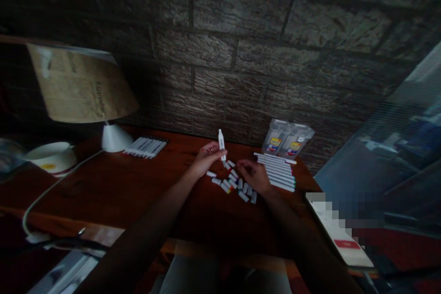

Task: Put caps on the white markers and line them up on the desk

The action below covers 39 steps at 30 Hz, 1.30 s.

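A white marker (pixel 221 140) stands nearly upright in my left hand (pixel 206 157), gripped between thumb and fingers. My right hand (pixel 255 175) is just to the right, its fingers curled in a pinch above the table; whatever they hold, if anything, is too small and dark to make out. Between and below the hands lies a loose scatter of short white marker caps (pixel 233 183), some with coloured ends. Beside my right hand, several white markers (pixel 277 175) lie side by side in a row.
A clear plastic case (pixel 287 140) stands at the back right by the brick wall (pixel 213 46). More markers (pixel 146 147) lie in a row at left, near a lamp (pixel 117 138) and a white cup (pixel 55 156). A tablet-like device (pixel 344 239) sits at the right edge.
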Available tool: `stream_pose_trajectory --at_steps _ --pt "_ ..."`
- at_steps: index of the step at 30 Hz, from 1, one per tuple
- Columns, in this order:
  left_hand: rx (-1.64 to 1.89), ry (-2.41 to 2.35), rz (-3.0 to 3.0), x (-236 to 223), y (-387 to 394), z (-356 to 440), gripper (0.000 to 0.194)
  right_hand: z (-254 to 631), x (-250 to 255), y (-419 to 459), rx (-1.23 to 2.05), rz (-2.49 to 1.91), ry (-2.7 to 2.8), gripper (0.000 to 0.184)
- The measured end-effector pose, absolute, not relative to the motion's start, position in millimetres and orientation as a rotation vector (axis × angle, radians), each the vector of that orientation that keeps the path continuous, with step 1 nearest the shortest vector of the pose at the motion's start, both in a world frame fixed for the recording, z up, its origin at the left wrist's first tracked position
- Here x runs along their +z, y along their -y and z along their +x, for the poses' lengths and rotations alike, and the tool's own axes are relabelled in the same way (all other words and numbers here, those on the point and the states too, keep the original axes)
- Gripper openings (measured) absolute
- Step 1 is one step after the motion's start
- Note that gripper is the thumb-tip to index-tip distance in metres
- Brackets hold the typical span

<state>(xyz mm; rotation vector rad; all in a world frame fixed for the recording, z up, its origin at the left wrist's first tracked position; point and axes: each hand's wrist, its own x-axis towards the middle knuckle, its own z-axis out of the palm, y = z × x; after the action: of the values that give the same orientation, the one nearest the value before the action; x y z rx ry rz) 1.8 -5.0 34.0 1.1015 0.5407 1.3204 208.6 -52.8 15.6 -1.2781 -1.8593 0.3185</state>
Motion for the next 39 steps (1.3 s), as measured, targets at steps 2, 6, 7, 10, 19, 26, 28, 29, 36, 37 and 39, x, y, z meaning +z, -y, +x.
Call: stream_pose_trajectory --at_steps 2,6,7,10,19,26,28,29,36,37,39 --pt "1.325 -0.573 1.168 33 8 5 0.042 208 19 56 0.329 -1.26 1.837 0.024" --pt "1.314 -0.635 1.354 35 16 8 0.038 209 23 59 0.341 -1.233 1.821 0.025" --pt "1.31 -0.645 1.406 35 17 8 0.037 210 23 59 0.341 -1.23 1.825 0.025" --pt "1.324 -0.664 1.579 35 22 11 0.033 210 21 57 0.336 -1.229 1.852 0.025" --pt "1.624 -0.942 2.076 26 28 14 0.025 211 17 53 0.367 -1.281 1.926 0.028" --pt "1.621 -1.05 2.12 22 26 10 0.022 215 14 50 0.442 -1.317 2.025 0.016" --pt "1.6 -1.062 2.125 20 24 10 0.022 215 15 51 0.459 -1.32 2.038 0.016" --pt "1.59 -1.072 2.122 19 23 9 0.023 216 16 51 0.457 -1.321 2.043 0.016" --pt "1.558 -1.199 2.079 20 21 7 0.029 217 18 51 0.39 -1.29 2.076 0.018" --pt "1.566 -1.212 2.069 20 21 6 0.03 216 18 51 0.363 -1.279 2.079 0.019" --pt "1.593 -1.23 2.06 21 23 5 0.03 215 18 52 0.323 -1.274 2.072 0.019"
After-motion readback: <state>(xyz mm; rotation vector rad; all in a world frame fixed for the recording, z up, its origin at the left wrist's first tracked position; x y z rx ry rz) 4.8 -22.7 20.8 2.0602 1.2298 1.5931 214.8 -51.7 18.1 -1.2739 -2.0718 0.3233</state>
